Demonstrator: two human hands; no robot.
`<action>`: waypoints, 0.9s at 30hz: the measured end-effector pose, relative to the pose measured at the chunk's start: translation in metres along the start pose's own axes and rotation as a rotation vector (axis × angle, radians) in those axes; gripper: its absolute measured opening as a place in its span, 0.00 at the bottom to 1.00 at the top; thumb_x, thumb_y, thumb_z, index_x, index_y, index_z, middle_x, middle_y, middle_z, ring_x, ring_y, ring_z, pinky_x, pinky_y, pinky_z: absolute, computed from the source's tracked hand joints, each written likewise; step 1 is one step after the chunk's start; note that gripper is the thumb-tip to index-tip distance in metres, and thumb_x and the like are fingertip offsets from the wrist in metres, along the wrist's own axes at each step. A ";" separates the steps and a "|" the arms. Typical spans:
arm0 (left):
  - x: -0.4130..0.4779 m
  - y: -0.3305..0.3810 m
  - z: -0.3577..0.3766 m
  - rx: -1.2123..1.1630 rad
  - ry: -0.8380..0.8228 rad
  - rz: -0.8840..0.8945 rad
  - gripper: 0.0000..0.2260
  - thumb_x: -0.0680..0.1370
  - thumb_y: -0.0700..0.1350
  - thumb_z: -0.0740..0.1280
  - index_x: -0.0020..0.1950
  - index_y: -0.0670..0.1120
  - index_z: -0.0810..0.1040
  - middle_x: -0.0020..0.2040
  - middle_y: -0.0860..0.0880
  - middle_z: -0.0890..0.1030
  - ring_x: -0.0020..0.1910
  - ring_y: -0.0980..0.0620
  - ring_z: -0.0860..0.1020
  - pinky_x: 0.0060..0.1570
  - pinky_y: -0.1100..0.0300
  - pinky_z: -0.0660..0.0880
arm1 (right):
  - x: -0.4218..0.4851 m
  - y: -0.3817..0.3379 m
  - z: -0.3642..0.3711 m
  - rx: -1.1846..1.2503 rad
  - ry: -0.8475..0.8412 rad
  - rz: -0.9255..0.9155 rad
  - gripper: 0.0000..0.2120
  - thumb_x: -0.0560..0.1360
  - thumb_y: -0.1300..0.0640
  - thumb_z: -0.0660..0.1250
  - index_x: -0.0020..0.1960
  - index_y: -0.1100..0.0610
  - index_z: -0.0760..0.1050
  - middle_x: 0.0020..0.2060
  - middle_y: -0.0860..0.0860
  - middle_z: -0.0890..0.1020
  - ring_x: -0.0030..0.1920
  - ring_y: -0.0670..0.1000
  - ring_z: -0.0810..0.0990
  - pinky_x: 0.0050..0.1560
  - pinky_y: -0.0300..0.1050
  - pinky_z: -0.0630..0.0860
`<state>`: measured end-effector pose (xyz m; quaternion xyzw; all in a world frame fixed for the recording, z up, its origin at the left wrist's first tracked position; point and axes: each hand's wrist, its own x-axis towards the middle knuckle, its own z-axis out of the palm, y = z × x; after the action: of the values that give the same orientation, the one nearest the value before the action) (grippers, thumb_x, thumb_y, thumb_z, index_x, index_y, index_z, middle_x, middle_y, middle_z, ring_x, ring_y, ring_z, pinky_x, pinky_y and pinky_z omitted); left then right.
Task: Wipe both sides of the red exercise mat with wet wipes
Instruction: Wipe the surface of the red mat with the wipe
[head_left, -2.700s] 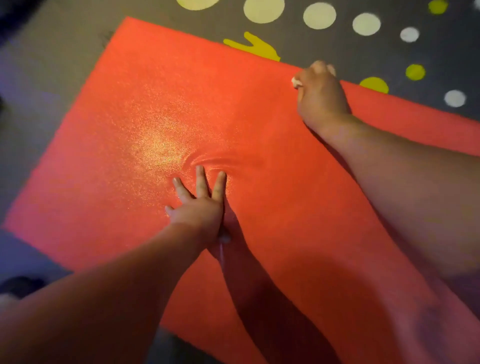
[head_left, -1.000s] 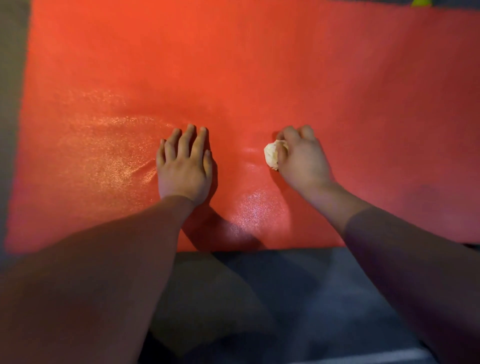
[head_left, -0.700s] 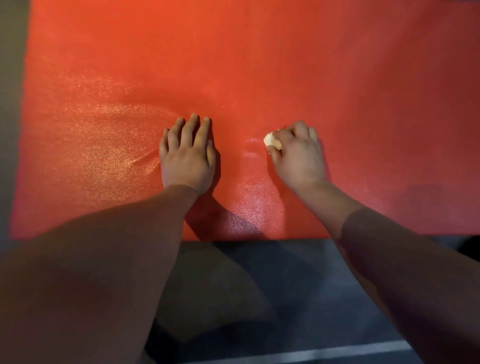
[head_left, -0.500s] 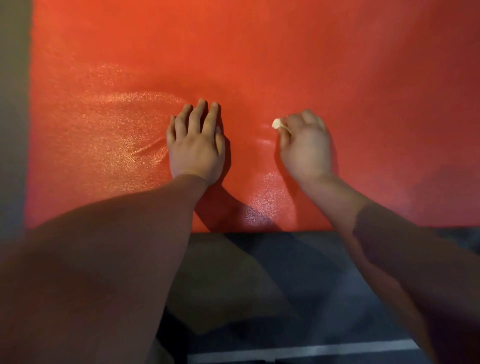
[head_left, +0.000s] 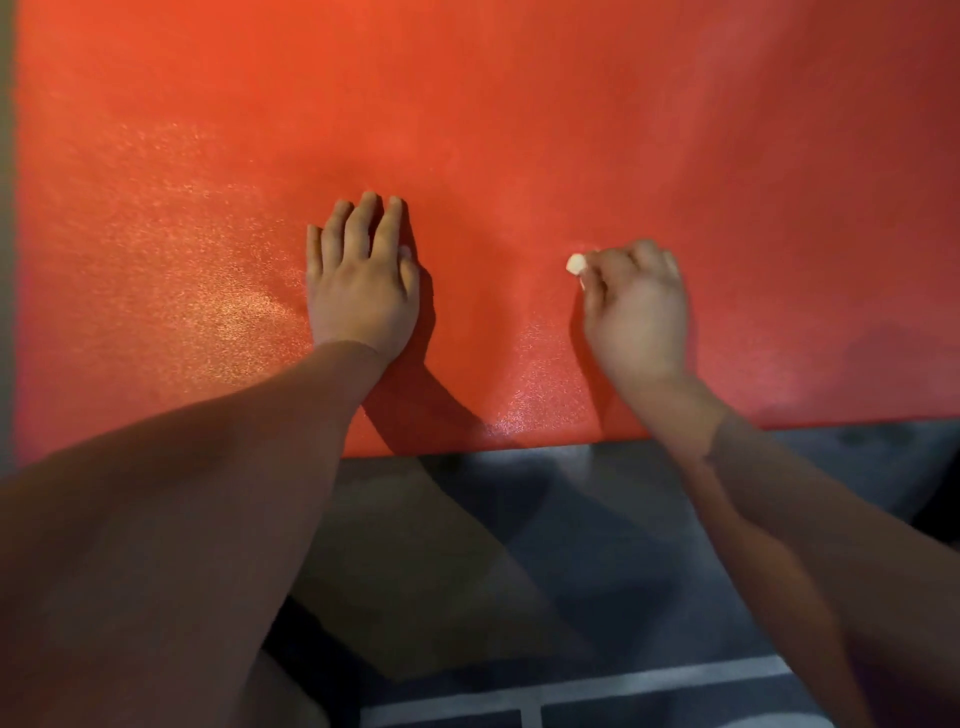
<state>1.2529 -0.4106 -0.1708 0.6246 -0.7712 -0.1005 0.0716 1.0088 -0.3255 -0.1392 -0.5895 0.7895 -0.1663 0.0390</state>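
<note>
The red exercise mat (head_left: 519, 104) lies flat and fills the upper part of the head view, with shiny damp patches on its left and near its front edge. My left hand (head_left: 361, 278) presses flat on the mat, fingers straight and together. To its right, my right hand (head_left: 636, 306) rests on the mat with curled fingers gripping a small crumpled white wet wipe (head_left: 575, 264). Only a bit of the wipe shows past the fingers at the hand's left side.
The mat's front edge (head_left: 519, 446) runs across the middle of the view. Below it is a dark grey rug (head_left: 597, 571) with white lines near the bottom. A grey strip of floor (head_left: 6, 208) shows along the left edge.
My right hand has moved from the mat's far edge to near the front edge beside my left hand, still holding the wipe. In the last second it shifted slightly right; less of the wipe shows.
</note>
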 end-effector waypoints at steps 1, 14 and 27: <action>-0.007 -0.001 -0.002 -0.014 -0.003 -0.021 0.25 0.83 0.51 0.53 0.81 0.51 0.62 0.81 0.47 0.62 0.81 0.42 0.56 0.79 0.39 0.48 | -0.006 -0.012 0.003 0.039 0.005 0.012 0.07 0.75 0.59 0.66 0.49 0.58 0.81 0.44 0.59 0.79 0.44 0.64 0.77 0.45 0.56 0.75; -0.069 -0.004 0.003 0.040 0.018 -0.184 0.28 0.82 0.56 0.53 0.83 0.55 0.56 0.83 0.48 0.56 0.83 0.45 0.50 0.80 0.40 0.45 | -0.048 0.006 -0.015 0.076 -0.039 0.198 0.08 0.77 0.62 0.63 0.51 0.60 0.80 0.46 0.61 0.78 0.44 0.65 0.78 0.44 0.55 0.73; -0.073 -0.001 -0.001 0.041 0.022 -0.194 0.29 0.81 0.56 0.55 0.83 0.55 0.57 0.83 0.48 0.57 0.83 0.44 0.51 0.79 0.41 0.45 | -0.098 0.012 -0.031 0.027 -0.086 0.351 0.09 0.76 0.63 0.61 0.52 0.59 0.79 0.48 0.60 0.77 0.47 0.64 0.77 0.46 0.54 0.70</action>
<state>1.2696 -0.3399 -0.1693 0.6987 -0.7081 -0.0842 0.0572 1.0191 -0.2227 -0.1268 -0.4485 0.8756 -0.1422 0.1093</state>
